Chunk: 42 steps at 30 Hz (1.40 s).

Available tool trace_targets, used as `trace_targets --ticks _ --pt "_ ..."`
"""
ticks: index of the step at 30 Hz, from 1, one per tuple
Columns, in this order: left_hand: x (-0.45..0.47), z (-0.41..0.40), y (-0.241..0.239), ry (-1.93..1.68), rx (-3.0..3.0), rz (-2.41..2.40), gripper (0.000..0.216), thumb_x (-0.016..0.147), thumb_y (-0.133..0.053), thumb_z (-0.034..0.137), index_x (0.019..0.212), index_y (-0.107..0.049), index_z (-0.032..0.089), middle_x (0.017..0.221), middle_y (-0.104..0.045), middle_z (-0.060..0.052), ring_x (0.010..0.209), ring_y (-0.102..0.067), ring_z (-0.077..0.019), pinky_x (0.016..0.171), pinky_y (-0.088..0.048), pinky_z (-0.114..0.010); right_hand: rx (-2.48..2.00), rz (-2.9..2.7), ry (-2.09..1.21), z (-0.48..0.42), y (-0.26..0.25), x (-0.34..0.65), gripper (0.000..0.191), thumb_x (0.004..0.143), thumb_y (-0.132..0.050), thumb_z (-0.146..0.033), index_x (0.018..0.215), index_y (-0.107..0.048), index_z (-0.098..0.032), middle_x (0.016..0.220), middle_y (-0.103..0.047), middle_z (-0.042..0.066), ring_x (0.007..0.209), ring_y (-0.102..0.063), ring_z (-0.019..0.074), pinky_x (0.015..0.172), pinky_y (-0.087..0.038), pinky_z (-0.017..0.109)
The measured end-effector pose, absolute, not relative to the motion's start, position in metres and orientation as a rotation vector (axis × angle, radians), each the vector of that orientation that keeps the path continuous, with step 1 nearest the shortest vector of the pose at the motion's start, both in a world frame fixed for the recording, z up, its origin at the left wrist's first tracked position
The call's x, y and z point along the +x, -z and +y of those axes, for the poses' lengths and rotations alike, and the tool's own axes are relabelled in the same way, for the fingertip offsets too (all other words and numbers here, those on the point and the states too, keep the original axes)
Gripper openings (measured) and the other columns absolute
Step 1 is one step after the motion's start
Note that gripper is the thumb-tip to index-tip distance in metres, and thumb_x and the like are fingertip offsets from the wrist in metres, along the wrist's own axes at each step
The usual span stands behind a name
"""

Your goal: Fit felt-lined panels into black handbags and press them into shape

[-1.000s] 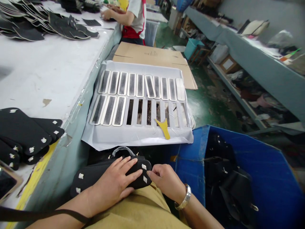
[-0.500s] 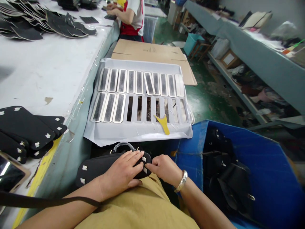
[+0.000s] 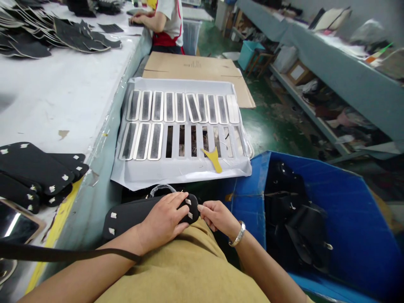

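Observation:
A black bag (image 3: 135, 212) lies across my lap with its long, rounded base facing up. Small pale metal tabs show in pairs near both ends of that base, and a plastic-wrapped handle (image 3: 162, 187) sticks out behind it. Over the right half of the base my left hand (image 3: 167, 216) presses down, fingers on top and thumb along the near edge, gripping the bag. At the bag's right tip, my right hand (image 3: 217, 216) is closed in a pinch; whatever sits between its fingertips is too small or hidden to make out.
Ahead stands a grey rack (image 3: 202, 168) of slotted strips with a yellow cutout (image 3: 214, 160). A blue bin (image 3: 341, 193) of black bags is on my right. Black base panels (image 3: 34, 166) lie on the left table (image 3: 63, 105). Farther off works another person (image 3: 167, 25).
My right hand has moved slightly right, from the base's edge to just off the bag's tip. My left hand stays on the bag. The view has shifted a little.

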<state>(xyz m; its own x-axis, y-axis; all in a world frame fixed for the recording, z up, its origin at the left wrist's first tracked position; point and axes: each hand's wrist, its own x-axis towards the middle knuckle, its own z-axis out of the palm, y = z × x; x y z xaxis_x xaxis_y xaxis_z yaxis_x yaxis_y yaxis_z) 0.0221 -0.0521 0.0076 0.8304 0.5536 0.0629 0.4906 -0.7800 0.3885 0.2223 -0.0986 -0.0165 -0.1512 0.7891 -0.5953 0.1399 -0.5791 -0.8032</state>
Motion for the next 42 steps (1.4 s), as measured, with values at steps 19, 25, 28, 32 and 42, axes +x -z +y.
trace_targets --ticks 19,25,28,32,42 --pt "0.018 -0.055 0.003 -0.359 2.526 0.865 0.043 0.066 -0.072 0.017 0.105 -0.053 0.013 0.130 -0.049 -0.018 0.122 -0.044 -0.0281 0.102 -0.039 -0.047 -2.096 -1.476 -1.203 -0.109 -0.004 0.202 0.031 0.083 -0.050 -0.041 0.062 -0.054 -0.018 0.049 -0.053 -0.003 0.042 -0.048 0.0088 0.043 -0.031 0.021" --pt "0.016 -0.050 0.004 -0.382 2.520 0.821 0.044 0.067 -0.072 0.019 0.106 -0.053 0.012 0.129 -0.050 -0.018 0.121 -0.044 -0.0280 0.103 -0.039 -0.047 -2.111 -1.640 -0.997 -0.104 -0.010 0.199 0.028 0.082 -0.053 -0.036 0.060 -0.054 -0.018 0.055 -0.056 -0.002 0.051 -0.046 0.0098 0.049 -0.029 0.022" --pt "0.016 -0.048 0.004 -0.368 2.523 0.807 0.045 0.067 -0.072 0.021 0.106 -0.053 0.012 0.128 -0.051 -0.018 0.121 -0.045 -0.0285 0.103 -0.039 -0.047 -2.085 -1.557 -1.131 -0.101 -0.011 0.196 0.029 0.082 -0.051 -0.036 0.060 -0.051 -0.018 0.052 -0.052 -0.003 0.047 -0.045 0.0089 0.047 -0.029 0.022" --pt "0.016 -0.046 0.004 -0.381 2.532 0.791 0.042 0.069 -0.070 0.023 0.107 -0.054 0.012 0.127 -0.052 -0.019 0.119 -0.047 -0.0285 0.101 -0.041 -0.047 -1.954 -1.328 -1.432 -0.100 -0.009 0.193 0.030 0.083 -0.047 -0.039 0.061 -0.046 -0.019 0.044 -0.042 -0.006 0.037 -0.038 0.0070 0.039 -0.028 0.019" --pt "0.016 -0.047 0.008 -0.443 2.548 0.814 0.047 0.071 -0.067 0.021 0.113 -0.048 0.011 0.126 -0.052 -0.020 0.120 -0.046 -0.0300 0.101 -0.041 -0.049 -1.974 -1.627 -1.422 -0.085 -0.015 0.199 0.035 0.088 -0.039 -0.038 0.059 -0.045 -0.018 0.054 -0.052 -0.002 0.043 -0.044 0.0072 0.042 -0.029 0.019"
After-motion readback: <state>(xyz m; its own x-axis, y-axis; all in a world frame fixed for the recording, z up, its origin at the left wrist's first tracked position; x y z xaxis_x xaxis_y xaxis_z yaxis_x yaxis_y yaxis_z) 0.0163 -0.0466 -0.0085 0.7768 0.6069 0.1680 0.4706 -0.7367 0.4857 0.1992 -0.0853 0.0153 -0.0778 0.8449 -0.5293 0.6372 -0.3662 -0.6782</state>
